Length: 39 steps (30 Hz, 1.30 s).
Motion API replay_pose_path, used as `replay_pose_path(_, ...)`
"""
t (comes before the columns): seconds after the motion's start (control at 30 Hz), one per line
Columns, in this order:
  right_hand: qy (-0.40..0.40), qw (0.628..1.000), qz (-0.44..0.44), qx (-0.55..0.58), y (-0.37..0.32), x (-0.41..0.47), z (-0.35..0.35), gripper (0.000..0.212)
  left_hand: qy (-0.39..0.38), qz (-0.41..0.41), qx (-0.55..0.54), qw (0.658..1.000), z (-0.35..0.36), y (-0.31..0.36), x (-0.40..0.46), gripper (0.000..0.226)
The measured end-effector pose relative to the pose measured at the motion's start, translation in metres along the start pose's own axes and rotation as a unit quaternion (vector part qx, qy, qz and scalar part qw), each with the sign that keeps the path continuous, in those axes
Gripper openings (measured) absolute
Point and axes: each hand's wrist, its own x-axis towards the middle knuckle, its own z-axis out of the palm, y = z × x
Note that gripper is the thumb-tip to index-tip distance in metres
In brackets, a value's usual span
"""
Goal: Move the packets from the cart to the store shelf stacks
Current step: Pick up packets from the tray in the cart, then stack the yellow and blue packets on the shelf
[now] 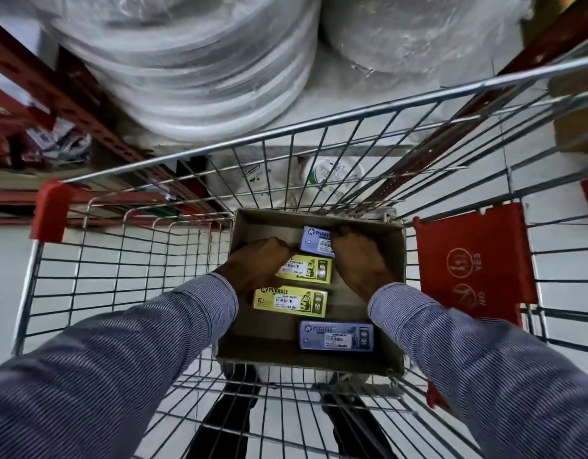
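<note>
Cardboard walls frame the work: an open box (395,260) sits in the wire cart (286,134), and four packets lie in it. Both hands are down inside. The left hand (257,263) rests on the upper yellow packet (310,270), fingers curled over its left end; whether they have a true grip on it or only press on it, I cannot tell, since the fingertips are hidden under the knuckles. The right hand (357,256) is curled at the right end of the far purple packet (315,241), its fingers folded against the packet's edge, and again the hold itself is out of sight. Striped sleeves cover both forearms.

Two packets lie untouched nearer the person: a second yellow one (291,301) just below the first, and a second purple one (337,336) at the near right of the box.

As for progress, the box floor shows bare patches, so it is far from full, but nothing here shows how many packets have already gone out. Beyond the cart stands the shelf (70,91) with red uprights, carrying large wrapped white stacks (193,67); no packets like these are visible on it. All four packets in view are still to be moved, and I judge the two under the hands to be next.
</note>
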Motion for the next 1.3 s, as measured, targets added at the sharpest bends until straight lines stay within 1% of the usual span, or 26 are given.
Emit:
replay_pose_path(0.17, 0.032, 0.999, -0.013, -0.007, 0.001, -0.007, 0.007, 0.058, -0.003, 0.004, 0.038, 0.999, -0.001, 0.001, 0.000, 0.061)
replay_pose_path(0.23, 0.050, 0.999, -0.011, 0.006, 0.003, -0.017, 0.000, 0.058, 0.004, 0.004, 0.064, 0.998, -0.008, 0.004, -0.008, 0.058)
replay_pose_path(0.3, 0.047, 0.998, -0.012, 0.043, 0.004, -0.032, -0.021, 0.056, 0.019, 0.003, 0.080, 0.997, -0.020, 0.009, -0.024, 0.059)
replay_pose_path(0.37, 0.051, 0.994, -0.010, 0.092, 0.005, -0.052, -0.056, 0.052, 0.057, 0.011, 0.085, 0.995, -0.040, 0.014, -0.053, 0.056)
replay_pose_path(0.47, 0.092, 0.986, -0.019, 0.134, 0.003, -0.083, -0.116, 0.049, 0.145, 0.031, 0.052, 0.988, -0.082, 0.027, -0.108, 0.041)
replay_pose_path(0.53, 0.117, 0.981, -0.033, 0.149, 0.002, -0.109, -0.168, 0.045, 0.183, 0.032, 0.037, 0.982, -0.123, 0.041, -0.153, 0.044)
replay_pose_path(0.6, 0.150, 0.972, -0.054, 0.171, 0.001, -0.136, -0.220, 0.043, 0.209, 0.018, 0.056, 0.976, -0.164, 0.054, -0.196, 0.048)
replay_pose_path(0.7, 0.219, 0.952, -0.073, 0.200, 0.001, -0.181, -0.297, 0.041, 0.279, -0.010, 0.100, 0.955, -0.217, 0.074, -0.262, 0.048)
replay_pose_path(0.77, 0.255, 0.946, -0.083, 0.184, 0.001, -0.213, -0.349, 0.037, 0.329, -0.016, 0.122, 0.936, -0.254, 0.093, -0.306, 0.050)
replay_pose_path(0.83, 0.291, 0.940, -0.083, 0.159, 0.002, -0.243, -0.397, 0.040, 0.385, -0.012, 0.135, 0.913, -0.288, 0.111, -0.346, 0.050)
replay_pose_path(0.97, 0.362, 0.917, -0.087, 0.139, 0.003, -0.296, -0.481, 0.044, 0.438, -0.040, 0.166, 0.883, -0.347, 0.140, -0.409, 0.059)
replay_pose_path(1.03, 0.402, 0.902, -0.092, 0.128, 0.004, -0.320, -0.516, 0.045, 0.475, -0.044, 0.188, 0.859, -0.374, 0.154, -0.436, 0.056)
replay_pose_path(1.13, 0.447, 0.882, -0.096, 0.119, 0.008, -0.348, -0.554, 0.054, 0.507, -0.043, 0.192, 0.839, -0.407, 0.169, -0.466, 0.056)
replay_pose_path(1.2, 0.475, 0.870, -0.089, 0.100, 0.011, -0.361, -0.580, 0.061, 0.538, -0.051, 0.185, 0.821, -0.430, 0.172, -0.477, 0.058)
replay_pose_path(1.3, 0.512, 0.852, -0.077, 0.080, 0.017, -0.372, -0.610, 0.062, 0.576, -0.048, 0.189, 0.793, -0.459, 0.168, -0.485, 0.065)
